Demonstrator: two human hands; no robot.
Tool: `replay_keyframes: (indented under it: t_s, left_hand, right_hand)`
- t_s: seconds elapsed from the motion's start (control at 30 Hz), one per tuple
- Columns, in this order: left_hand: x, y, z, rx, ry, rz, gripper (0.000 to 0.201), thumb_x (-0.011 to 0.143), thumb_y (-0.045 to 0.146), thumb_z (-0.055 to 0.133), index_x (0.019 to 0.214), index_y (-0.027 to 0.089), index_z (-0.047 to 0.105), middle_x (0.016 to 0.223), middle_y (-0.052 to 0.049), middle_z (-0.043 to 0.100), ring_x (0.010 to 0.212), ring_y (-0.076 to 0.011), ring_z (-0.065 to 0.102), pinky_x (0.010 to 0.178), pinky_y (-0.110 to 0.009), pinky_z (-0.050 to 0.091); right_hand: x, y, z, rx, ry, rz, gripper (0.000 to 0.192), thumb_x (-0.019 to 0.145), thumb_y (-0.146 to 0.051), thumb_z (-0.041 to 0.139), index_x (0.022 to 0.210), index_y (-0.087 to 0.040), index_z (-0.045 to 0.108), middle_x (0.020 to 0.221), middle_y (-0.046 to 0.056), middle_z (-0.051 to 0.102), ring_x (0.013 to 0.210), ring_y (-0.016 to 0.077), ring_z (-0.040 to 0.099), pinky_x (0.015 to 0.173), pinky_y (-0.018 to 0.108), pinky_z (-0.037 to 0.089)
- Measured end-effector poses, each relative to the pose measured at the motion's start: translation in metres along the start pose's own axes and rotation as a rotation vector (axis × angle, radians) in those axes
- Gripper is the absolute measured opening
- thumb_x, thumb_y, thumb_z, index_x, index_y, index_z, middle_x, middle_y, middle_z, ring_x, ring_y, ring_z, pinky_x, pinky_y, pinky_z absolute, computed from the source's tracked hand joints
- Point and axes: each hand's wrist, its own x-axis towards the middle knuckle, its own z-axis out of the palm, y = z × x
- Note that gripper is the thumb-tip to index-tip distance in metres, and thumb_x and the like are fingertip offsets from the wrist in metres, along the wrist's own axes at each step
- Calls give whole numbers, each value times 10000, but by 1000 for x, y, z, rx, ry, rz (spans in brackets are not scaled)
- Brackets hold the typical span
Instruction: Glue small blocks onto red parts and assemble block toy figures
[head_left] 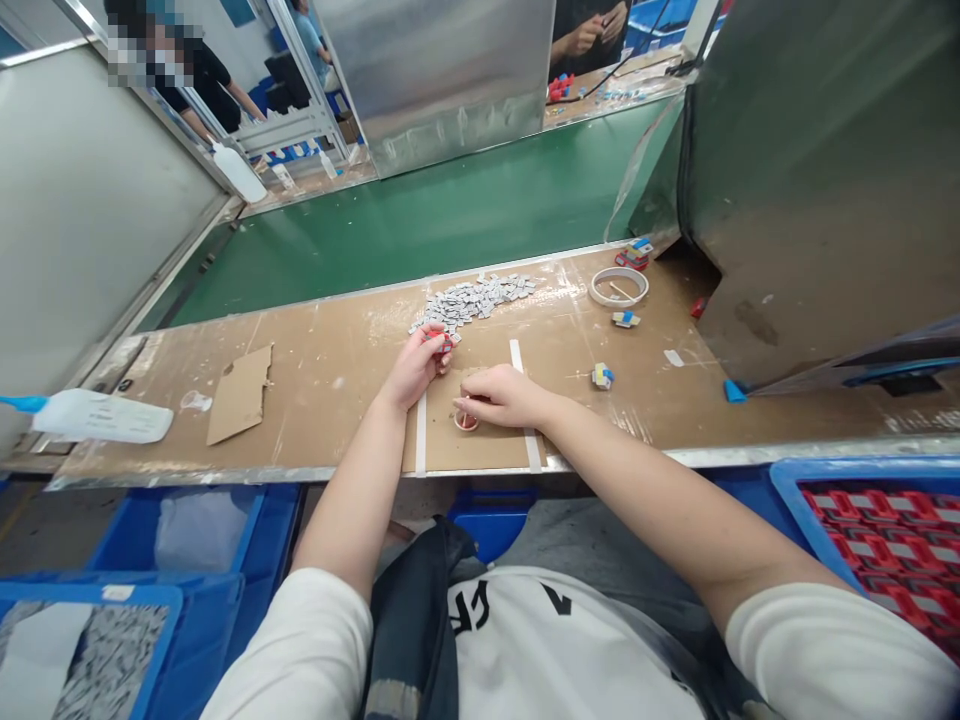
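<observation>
My left hand point(417, 362) rests on the brown workbench point(315, 380), its fingers closed on a small red part point(441, 341) at the near edge of a heap of small grey metal pieces point(471, 298). My right hand point(501, 397) lies just to the right, fingers curled down over a small round dish point(465, 421) on a cardboard mat bordered by two white tape strips point(523, 400). What the right fingers pinch is hidden.
A tape roll point(619, 286) and small blue-yellow assembled parts point(602, 376) lie to the right. A cardboard scrap point(241, 393) and a white squeeze bottle point(101, 416) lie left. Blue bins sit below the bench, one with red parts point(885, 545). A green conveyor point(420, 225) runs behind; other people work beyond.
</observation>
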Motion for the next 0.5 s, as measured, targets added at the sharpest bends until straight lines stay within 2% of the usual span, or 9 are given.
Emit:
replay_keyframes:
  t_s: [0.13, 0.3, 0.43, 0.5]
  left_hand:
    - [-1, -4, 4, 202, -15, 54, 574, 838, 730, 764, 1013, 204, 615, 777, -31, 687, 487, -77, 401, 483, -231, 286]
    - [0, -7, 5, 353, 116, 59, 663, 870, 839, 624, 805, 179, 620, 615, -44, 627, 411, -75, 330, 422, -254, 179]
    - [2, -5, 4, 322, 136, 7, 646, 915, 843, 539, 913, 204, 632, 527, 12, 558, 351, -70, 244, 401, -234, 126]
    - [2, -3, 5, 337, 123, 9, 614, 950, 819, 501, 931, 215, 610, 515, 24, 551, 346, -72, 244, 398, -217, 127]
  right_hand:
    - [1, 2, 2, 40, 20, 13, 428, 1042, -415, 518, 673, -204, 470, 635, -6, 555, 606, 128, 450, 648, 287, 277]
    - [1, 6, 1, 162, -9, 21, 493, 1053, -467, 508, 644, -192, 513, 607, -7, 558, 588, 120, 474, 634, 273, 311]
    - [1, 7, 0, 256, -27, 3, 523, 1058, -502, 526, 659, -180, 631, 636, 20, 648, 613, 130, 557, 644, 267, 370]
    - [1, 6, 0, 272, -11, -8, 534, 1055, -511, 537, 650, -178, 639, 623, 17, 646, 601, 125, 550, 633, 266, 371]
